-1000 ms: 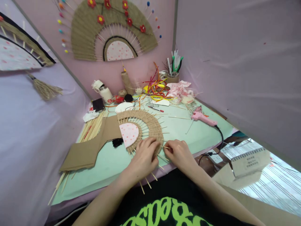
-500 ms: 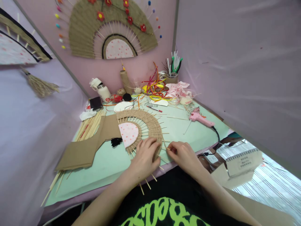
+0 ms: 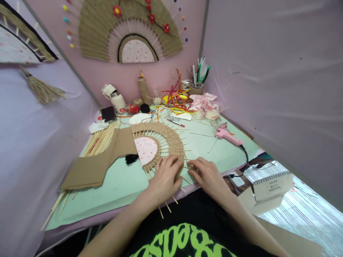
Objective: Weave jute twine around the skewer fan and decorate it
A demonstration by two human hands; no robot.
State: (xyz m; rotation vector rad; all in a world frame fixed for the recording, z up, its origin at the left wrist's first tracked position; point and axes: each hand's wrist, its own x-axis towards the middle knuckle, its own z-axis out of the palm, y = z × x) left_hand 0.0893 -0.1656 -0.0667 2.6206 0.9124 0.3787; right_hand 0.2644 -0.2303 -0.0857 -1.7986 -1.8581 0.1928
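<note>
Head view: I observe the woven fan (image 3: 175, 139) lying on the surface (image 3: 120, 184), adjacent to the cardboard (image 3: 85, 169). Left hand (image 3: 166, 175): laid over the fan, fingers bent, thumb spread apart. Right hand (image 3: 205, 173): thumb and index finger parted, beside the fan's outer edge. Glue gun (image 3: 229, 136): right of the fan.

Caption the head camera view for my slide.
Left hand on a woven fan, right hand beside its outer edge, a pink glue gun lying beyond.
</note>
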